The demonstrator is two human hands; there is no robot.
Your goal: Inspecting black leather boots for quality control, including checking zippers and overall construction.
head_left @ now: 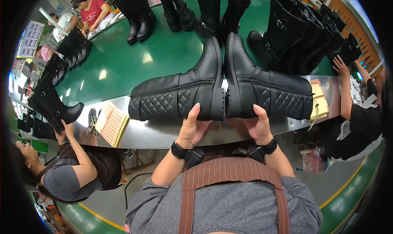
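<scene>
Two tall black boots lie on their sides on the metal edge of the table, sole against sole, toes pointing away from me. Each has a quilted shaft panel, a side zip and a ridged sole. My left hand (190, 128) grips the left boot (163, 95) around its heel, thumb on top and fingers mostly hidden beneath. In the same way my right hand (260, 126) holds the right boot (273, 91) by the heel. The soles stand close together, with a narrow gap between the heels. A black band circles each wrist.
Pairs of upright black boots (137, 17) stand along the green table (123, 70), several clustered at right (286, 33). Yellow-and-red patterned pads (111, 123) lie at left, near pliers-like tools (91, 120), and at right (320, 99). Co-workers handle boots on both sides.
</scene>
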